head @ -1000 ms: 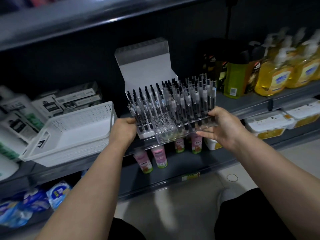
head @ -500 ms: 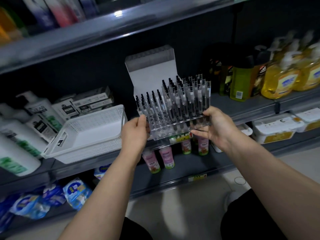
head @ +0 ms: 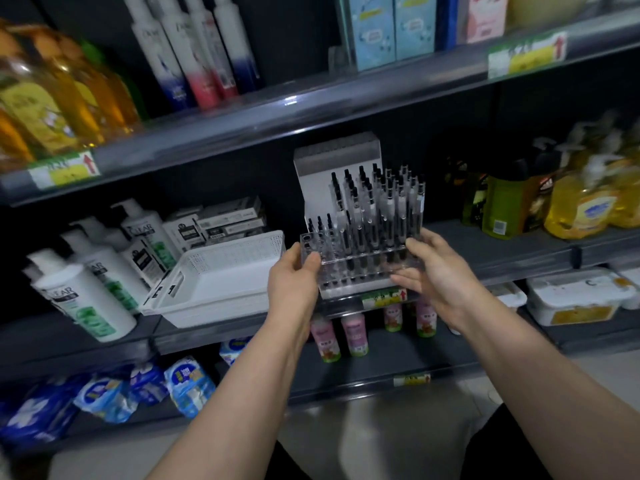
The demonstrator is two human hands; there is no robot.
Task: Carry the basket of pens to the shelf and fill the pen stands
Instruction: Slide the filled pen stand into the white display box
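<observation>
Pen stand [head: 367, 270], mostly full of pens [head: 381, 209], is held by left hand [head: 292, 282] and right hand [head: 440, 271] curled round its ends.

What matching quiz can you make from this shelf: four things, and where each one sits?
Things:
1 pen stand
2 basket
3 pink bottles
4 blue packs

Places:
A lower shelf, far left
B held between left hand and right hand
C lower shelf, straight under the stand
D middle shelf, left of the stand

Pairs: 1-B, 2-D, 3-C, 4-A
</observation>
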